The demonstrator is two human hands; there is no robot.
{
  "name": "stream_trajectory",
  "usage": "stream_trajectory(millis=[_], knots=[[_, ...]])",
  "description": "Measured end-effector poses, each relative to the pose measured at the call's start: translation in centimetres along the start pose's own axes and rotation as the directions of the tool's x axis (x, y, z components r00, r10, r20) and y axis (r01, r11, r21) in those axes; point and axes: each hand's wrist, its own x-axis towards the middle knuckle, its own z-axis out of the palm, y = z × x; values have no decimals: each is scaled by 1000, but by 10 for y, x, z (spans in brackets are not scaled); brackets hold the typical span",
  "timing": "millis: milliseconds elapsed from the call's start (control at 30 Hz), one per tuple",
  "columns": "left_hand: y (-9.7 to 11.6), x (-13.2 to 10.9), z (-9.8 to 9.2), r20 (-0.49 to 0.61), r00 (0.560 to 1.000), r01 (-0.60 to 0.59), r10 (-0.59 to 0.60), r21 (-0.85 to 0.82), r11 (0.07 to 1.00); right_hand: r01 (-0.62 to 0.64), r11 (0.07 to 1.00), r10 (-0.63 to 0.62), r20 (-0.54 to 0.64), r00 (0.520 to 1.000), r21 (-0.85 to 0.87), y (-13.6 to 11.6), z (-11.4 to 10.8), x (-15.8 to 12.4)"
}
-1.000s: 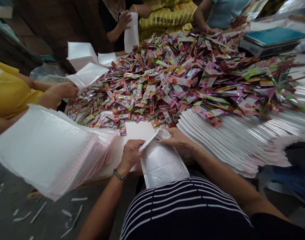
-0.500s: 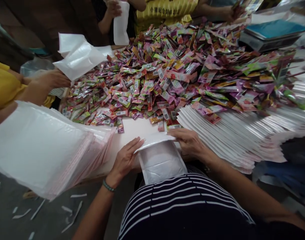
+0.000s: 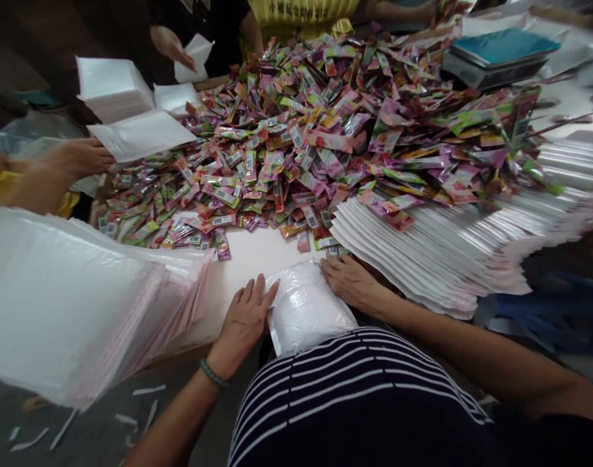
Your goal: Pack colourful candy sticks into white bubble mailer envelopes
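Nearest: striped shirt [image 3: 364, 389], against the near end of a white padded mailer [image 3: 308, 311]. Mailer lies at the tabletop's [image 3: 250, 250] near edge, its near end seemingly past the edge, braced by the body, probably so it can't slide off. Left hand [image 3: 245, 318] at mailer's left side: fingers a little spread, thumb touching the far-left corner, others beside it on the tabletop. Right hand [image 3: 352, 282] along far-right corner, fingers close together; thumb hidden, can't tell if it pinches. Hands flank the mailer, likely to steady and flatten it.

Left near corner: mailer stack [image 3: 58, 305], fanned, overhanging. Right near edge: second fanned stack [image 3: 422, 259], a few sachets on top. Fanning presumably makes single ones easy to lift.

Middle: sachet heap [image 3: 286, 143], probably central so all sides reach it. Left edge: co-worker's hand [image 3: 77, 159], blurred, at a white envelope [image 3: 140, 135]; finger grip unclear. Far right: blue-topped scale [image 3: 500, 58]. Far edge: another co-worker's hand [image 3: 172, 48] holding white packaging [image 3: 195, 58]; yellow sack [image 3: 301, 16] behind.
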Motion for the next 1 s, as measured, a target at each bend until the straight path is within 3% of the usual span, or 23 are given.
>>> stream_trajectory(millis=[67, 167, 200, 267, 333, 367, 500, 667, 733, 767, 833, 867, 900, 933, 1000], knots=[[5, 0, -4, 40, 999, -13, 12, 25, 1000, -63, 998, 63, 5, 998, 11, -3, -15, -7], [8, 4, -7, 67, 998, -12, 10, 28, 1000, -235, 967, 247, -159, 956, 94, -11, -36, -13], [8, 5, -6, 68, 998, -6, 5, 18, 1000, -220, 964, 249, -208, 946, 151, -15, -40, -11], [5, 4, -3, 63, 998, 15, -14, -14, 1000, -25, 961, 88, -215, 973, 276, -24, -40, -5], [2, -2, -1, 59, 998, 7, -3, -59, 998, 162, 908, -129, -111, 985, 386, -33, -32, 3], [1, -6, 0, 55, 998, -14, 19, -85, 996, 196, 884, -192, -54, 980, 424, -35, -27, 7], [8, -27, -2, 64, 994, -71, 84, -190, 979, 150, 867, -208, 72, 976, 476, -41, -16, 15], [15, -33, -11, 136, 990, 90, -39, -398, 913, 119, 833, -214, 117, 970, 541, -40, -20, 16], [13, -28, -14, 158, 972, 232, -173, -540, 809, 104, 791, -219, 121, 968, 602, -36, -16, 14], [12, -24, -15, 176, 937, 344, -301, -608, 716, 99, 766, -222, 118, 968, 635, -34, -13, 14], [12, -12, -16, 277, 792, 540, -544, -733, 414, 98, 719, -224, 97, 970, 688, -30, -4, 12], [13, -4, -16, 352, 723, 578, -594, -780, 240, 101, 703, -222, 83, 972, 704, -29, 0, 10], [15, 4, -16, 423, 685, 579, -593, -810, 90, 102, 694, -216, 71, 974, 713, -29, 2, 9], [18, 13, -18, 471, 679, 561, -564, -828, -16, 96, 691, -204, 65, 977, 716, -29, 3, 8], [24, 27, -26, 474, 700, 514, -534, -853, -84, 67, 702, -150, 55, 987, 709, -29, -2, 7]])
